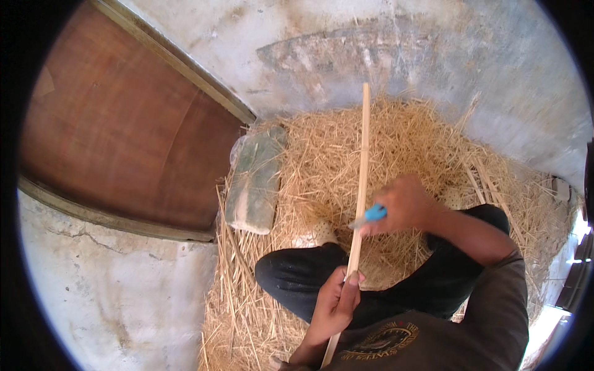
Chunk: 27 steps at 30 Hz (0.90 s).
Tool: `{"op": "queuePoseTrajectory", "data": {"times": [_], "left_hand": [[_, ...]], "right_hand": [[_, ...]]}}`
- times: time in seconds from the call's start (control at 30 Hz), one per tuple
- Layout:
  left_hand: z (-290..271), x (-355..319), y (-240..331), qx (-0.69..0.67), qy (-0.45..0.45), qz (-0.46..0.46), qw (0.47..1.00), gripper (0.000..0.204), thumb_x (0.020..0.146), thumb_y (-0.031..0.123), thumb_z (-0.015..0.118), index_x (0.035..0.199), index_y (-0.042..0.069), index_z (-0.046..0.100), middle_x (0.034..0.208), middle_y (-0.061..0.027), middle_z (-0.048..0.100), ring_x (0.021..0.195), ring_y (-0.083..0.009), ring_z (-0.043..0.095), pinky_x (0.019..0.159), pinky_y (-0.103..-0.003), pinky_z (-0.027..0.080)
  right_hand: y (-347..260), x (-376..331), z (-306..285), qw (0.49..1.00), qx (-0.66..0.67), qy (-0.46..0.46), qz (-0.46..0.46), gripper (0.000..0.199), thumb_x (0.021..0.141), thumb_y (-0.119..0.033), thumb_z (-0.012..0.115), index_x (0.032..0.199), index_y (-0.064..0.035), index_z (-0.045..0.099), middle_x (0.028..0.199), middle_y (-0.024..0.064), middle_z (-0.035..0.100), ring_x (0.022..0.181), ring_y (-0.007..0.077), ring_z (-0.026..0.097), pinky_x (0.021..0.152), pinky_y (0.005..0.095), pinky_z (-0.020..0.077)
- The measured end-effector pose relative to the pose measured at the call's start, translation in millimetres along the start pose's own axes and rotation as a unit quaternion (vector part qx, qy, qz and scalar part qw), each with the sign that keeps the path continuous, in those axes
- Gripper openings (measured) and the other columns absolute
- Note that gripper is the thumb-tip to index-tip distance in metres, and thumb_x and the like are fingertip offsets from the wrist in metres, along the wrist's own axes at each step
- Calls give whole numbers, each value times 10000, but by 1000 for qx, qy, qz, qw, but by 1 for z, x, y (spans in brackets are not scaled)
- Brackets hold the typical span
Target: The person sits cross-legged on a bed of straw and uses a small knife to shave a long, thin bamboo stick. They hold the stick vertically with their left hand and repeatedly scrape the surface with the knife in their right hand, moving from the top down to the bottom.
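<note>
A long, pale strip of bamboo or wood (364,136) runs from my lap up toward the far wall. My left hand (338,303) is wrapped round its lower part, thumb on top. Higher up, my right hand (403,204) grips a blue-handled knife (374,214), slightly blurred. The knife's short blade touches or lies very close to the strip's edge. My fingers hide part of the handle. Both my legs, in dark trousers (291,272), are bent on either side of the strip.
Straw-like shavings (408,136) cover the floor around me. A greenish stone-like block (253,182) lies to the left, beside a brown door (136,130) in a wooden frame. A stained, pale wall (513,80) rises at the far side. Longer thin strips (238,260) lie at the left.
</note>
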<state>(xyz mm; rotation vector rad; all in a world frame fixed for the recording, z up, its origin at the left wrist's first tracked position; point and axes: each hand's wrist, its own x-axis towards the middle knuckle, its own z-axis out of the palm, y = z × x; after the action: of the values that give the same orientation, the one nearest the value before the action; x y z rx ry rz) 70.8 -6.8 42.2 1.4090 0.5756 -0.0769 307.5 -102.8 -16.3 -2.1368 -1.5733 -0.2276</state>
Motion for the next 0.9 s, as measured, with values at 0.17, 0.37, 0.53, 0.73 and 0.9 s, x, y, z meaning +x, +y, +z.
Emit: {"op": "queuePoseTrajectory", "data": {"times": [0.17,0.37,0.53,0.73,0.9], "left_hand": [[3,-12,-14,23,-46,36,998,165,1020,181,423,1021,30,490,599,52,394,515,-13,328,464,-199,262],[1,-30,-25,74,-51,9,996,165,1016,194,432,1015,39,488,606,49,393,532,-15,343,488,-194,294],[-6,-60,-52,28,-134,-39,990,176,1015,207,435,1054,46,496,635,69,413,551,-11,352,497,-190,301],[-16,-34,-30,1,32,-66,997,269,1010,198,449,1202,34,543,576,35,477,464,-23,397,425,-176,311],[-21,-7,-22,0,44,11,999,416,1012,168,446,1414,63,409,630,5,515,484,-20,402,444,-160,331]], "right_hand": [[67,18,-10,985,-11,26,173,733,752,-799,489,524,-107,567,406,24,409,366,197,437,403,338,375],[94,10,-6,971,-72,59,220,707,825,-717,483,521,-81,534,432,45,412,379,197,422,409,357,367],[165,7,-34,892,-31,17,452,805,847,-777,347,537,-61,546,474,65,457,490,178,506,470,373,407],[99,5,-24,930,35,47,364,775,848,-734,439,516,-35,491,448,77,424,404,210,430,447,365,384],[-23,-3,-12,991,95,-77,58,677,748,-740,576,516,-103,571,418,64,462,386,227,513,404,356,394]]}}
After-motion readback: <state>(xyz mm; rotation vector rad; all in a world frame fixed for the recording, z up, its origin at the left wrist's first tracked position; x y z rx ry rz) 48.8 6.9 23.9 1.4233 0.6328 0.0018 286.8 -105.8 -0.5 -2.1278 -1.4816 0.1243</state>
